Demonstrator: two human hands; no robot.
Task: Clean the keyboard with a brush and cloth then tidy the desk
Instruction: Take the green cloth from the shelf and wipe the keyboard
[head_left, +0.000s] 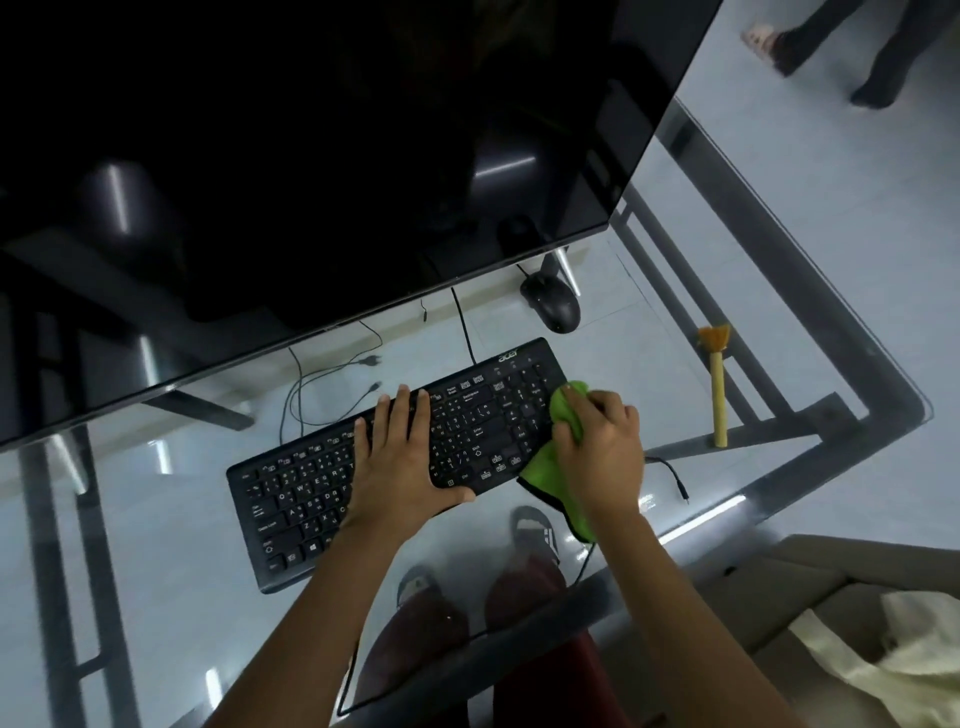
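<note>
Both of my forearms enter from the bottom of the frame and reach up toward the middle. My left hand (402, 457) lies flat on the black keyboard (395, 462), fingers spread across the middle keys and the thumb hooked over the near edge, pressing down on it. My right hand (597, 447) is closed around a bunched green cloth (563, 415) and holds it against the right end of the keyboard, over the number pad; a loose tail of the cloth hangs off the keyboard's lower right corner onto the glass bench (156, 519).

I see the keyboard lying slantwise at the centre of the frame, its left end lower and nearer to me, its right end higher. The brush (718, 387), with a pale wooden handle and orange bristles pointing to the top of the frame, lies on the bench to the right of the keyboard, well apart from my right hand. A black mouse (553, 304) sits just above the keyboard's upper right corner, below the lower edge of the dark monitor (311, 156), which fills the upper left of the frame. Thin black cables (311, 384) show to the upper left of the keyboard. Through the glass I see my sandalled feet (535, 530) on the pale floor.
</note>
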